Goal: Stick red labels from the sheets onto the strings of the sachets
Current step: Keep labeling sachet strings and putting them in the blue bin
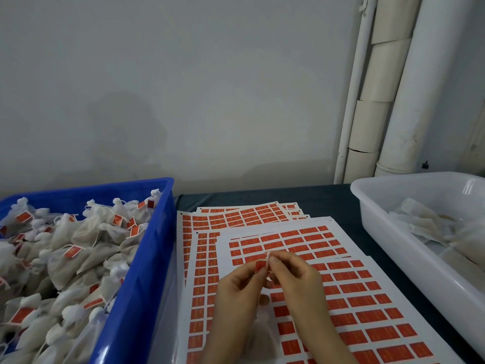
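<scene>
2 pinches meet at the middle of my feed. The left hand (pixel 236 282) nips a red label (pixel 260 265) between thumb and forefinger. The right hand (pixel 294 274) nips a thin white string (pixel 268 256) between its own thumb and forefinger. The label's edge lies right against the string, as far as I can make out from here. The other fingers of both hands are loosely curled and hold nothing that I can see.

Below the hands, between the 2 wrists, a pale sachet (pixel 262 327) shows as a blur. I cannot tell where the string joins it.

Under the hands lie several overlapping sheets (pixel 367 311), white and printed with rows of red labels, fanned across a dark table (pixel 328 198).

Just beside the sheets, on the left, stands a blue crate (pixel 147 258). It is heaped with labelled sachets (pixel 78 245), white drawstring bags with red tags on many of their strings.

On the right, near the sheets, a white tub (pixel 393 232) holds flat sachets (pixel 433 227) piled toward its far end.

Behind it all I see a grey wall (pixel 183 88) and, in the right corner, 3 upright white pipes (pixel 409 101).
</scene>
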The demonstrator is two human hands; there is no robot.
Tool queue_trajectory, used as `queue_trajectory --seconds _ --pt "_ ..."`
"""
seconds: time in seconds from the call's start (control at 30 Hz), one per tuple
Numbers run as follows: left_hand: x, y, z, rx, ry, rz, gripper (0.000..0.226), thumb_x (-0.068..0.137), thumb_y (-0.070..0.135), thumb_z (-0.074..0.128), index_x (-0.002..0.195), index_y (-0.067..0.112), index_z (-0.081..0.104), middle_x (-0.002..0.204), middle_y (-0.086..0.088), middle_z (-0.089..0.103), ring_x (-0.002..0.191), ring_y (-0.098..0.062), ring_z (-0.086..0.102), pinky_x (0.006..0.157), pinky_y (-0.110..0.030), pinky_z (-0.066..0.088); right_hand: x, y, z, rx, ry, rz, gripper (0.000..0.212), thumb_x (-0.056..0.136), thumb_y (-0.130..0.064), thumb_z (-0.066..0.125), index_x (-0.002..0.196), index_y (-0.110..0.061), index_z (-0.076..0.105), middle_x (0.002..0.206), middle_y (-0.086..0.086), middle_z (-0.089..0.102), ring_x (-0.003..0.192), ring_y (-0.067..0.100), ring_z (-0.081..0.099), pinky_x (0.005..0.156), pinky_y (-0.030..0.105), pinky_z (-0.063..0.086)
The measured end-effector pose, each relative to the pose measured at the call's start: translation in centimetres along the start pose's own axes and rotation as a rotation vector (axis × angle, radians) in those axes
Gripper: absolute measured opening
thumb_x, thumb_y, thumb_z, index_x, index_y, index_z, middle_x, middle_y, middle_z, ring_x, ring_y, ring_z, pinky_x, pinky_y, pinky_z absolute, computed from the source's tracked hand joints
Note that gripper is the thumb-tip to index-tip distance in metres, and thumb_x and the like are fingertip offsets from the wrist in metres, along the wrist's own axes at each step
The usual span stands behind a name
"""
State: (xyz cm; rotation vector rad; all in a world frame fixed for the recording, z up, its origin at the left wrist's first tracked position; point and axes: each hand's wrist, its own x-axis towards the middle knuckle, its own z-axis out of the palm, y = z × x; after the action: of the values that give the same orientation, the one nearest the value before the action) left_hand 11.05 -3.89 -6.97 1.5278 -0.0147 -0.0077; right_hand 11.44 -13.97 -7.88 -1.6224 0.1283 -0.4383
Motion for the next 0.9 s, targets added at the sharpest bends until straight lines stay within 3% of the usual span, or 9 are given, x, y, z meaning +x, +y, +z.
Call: queue_trajectory --seconds 0.23,0.37,0.57,0.77,0.9 --pt "0.0 -0.3 -0.1 -0.005 0.055 0.014 0.018 0.087 0.017 0.062 0.083 0.031 0.073 0.077 0.011 0.073 0.073 -0.006 0.067 0.055 -0.014 0.050 -0.1 0.0 0.0 -0.064 -0.015 -0.039 0.008 0.084 -0.032 0.061 0.080 -0.039 0.060 0.083 -0.023 0.064 0.083 0.004 0.063 0.068 0.011 0.051" --pt "0.2 -0.4 -0.1 -0.017 0.106 0.008 0.014 0.084 0.020 0.066 0.090 0.031 0.072 0.077 0.011 0.073 0.071 -0.006 0.067 0.055 -0.014 0.050 -0.2 -0.1 0.0 -0.094 -0.001 -0.061 0.010 0.083 -0.032 0.061 0.076 -0.038 0.060 0.073 -0.028 0.063 0.076 -0.001 0.063 0.059 0.004 0.046" --pt "0.8 -0.6 -0.1 -0.010 0.237 0.006 0.026 0.078 0.031 0.071 0.095 0.026 0.052 0.072 0.009 0.072 0.064 -0.006 0.067 0.052 -0.014 0.049 -0.3 -0.1 0.2 -0.054 0.001 -0.042 0.009 0.085 -0.032 0.059 0.076 -0.034 0.059 0.068 -0.036 0.060 0.074 -0.011 0.059 0.051 0.003 0.044" --pt "1.0 -1.1 -0.3 0.065 0.333 0.149 0.019 0.076 0.019 0.074 0.081 0.020 0.056 0.075 0.004 0.071 0.063 -0.004 0.066 0.048 -0.007 0.047 -0.6 0.1 0.8 -0.025 0.013 -0.023 0.009 0.085 -0.030 0.061 0.077 -0.033 0.059 0.073 -0.026 0.062 0.074 0.001 0.063 0.056 0.003 0.044" --pt "0.6 -1.2 0.0 0.141 0.296 0.272 0.020 0.077 0.014 0.073 0.079 0.030 0.063 0.076 0.022 0.069 0.073 0.000 0.066 0.055 -0.006 0.049 -0.2 0.2 0.9 0.055 0.046 0.106 0.011 0.087 -0.033 0.058 0.075 -0.033 0.058 0.072 -0.028 0.059 0.072 0.006 0.061 0.050 0.007 0.043"
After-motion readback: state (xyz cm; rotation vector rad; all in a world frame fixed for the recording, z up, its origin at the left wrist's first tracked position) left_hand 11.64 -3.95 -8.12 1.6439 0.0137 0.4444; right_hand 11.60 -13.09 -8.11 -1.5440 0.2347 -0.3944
